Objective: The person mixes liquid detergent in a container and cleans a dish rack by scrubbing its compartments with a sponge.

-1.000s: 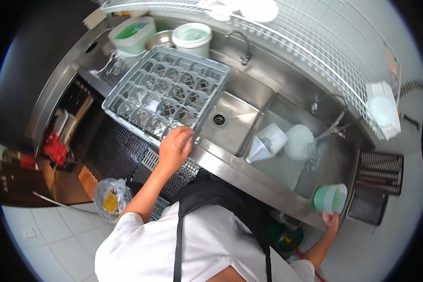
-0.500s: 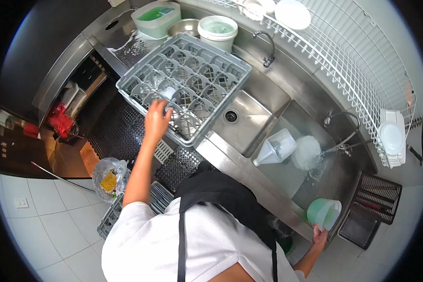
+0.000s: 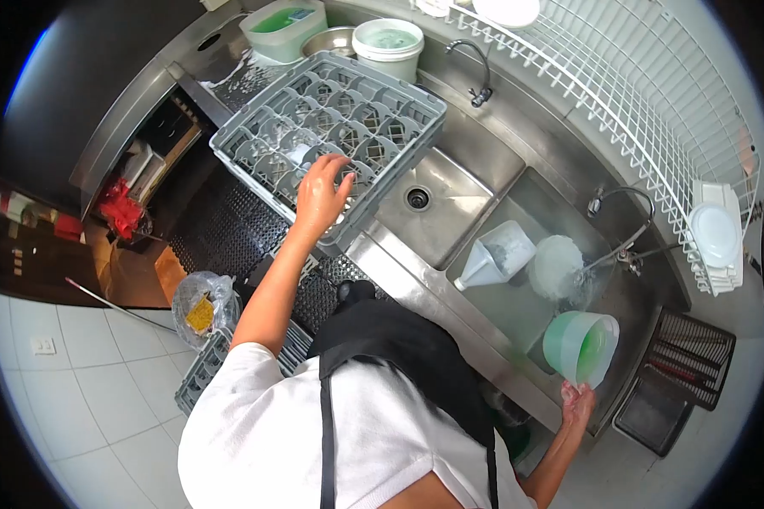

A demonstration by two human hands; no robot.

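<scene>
My left hand (image 3: 321, 193) is over the near edge of a grey glass rack (image 3: 267, 188), fingers bent and apart, with nothing visible in them. Whether the fingertips touch the rack is unclear. Close to them, something whitish and clear (image 3: 300, 153), perhaps a glass, sits in one compartment. At the right end of the sink, my right hand (image 3: 576, 400) grips a translucent tub (image 3: 566, 341) by its lower edge. The tub is tilted, its mouth facing right, with green liquid inside. Left of the tub, a cut plastic jug (image 3: 495, 253) and a round whitish item (image 3: 556, 265) lie in the basin.
Water runs from the right tap (image 3: 624, 254) into the basin. A second tap (image 3: 482, 85) stands farther left. Behind the rack are a white bucket (image 3: 388, 64), a metal bowl (image 3: 327, 40) and a green-filled container (image 3: 284, 42). A wire dish rack (image 3: 620, 127) hangs on the wall.
My left hand has moved right along the rack, farther over its compartments. My right hand has raised the tub slightly and tipped it, so the green liquid shows more.
</scene>
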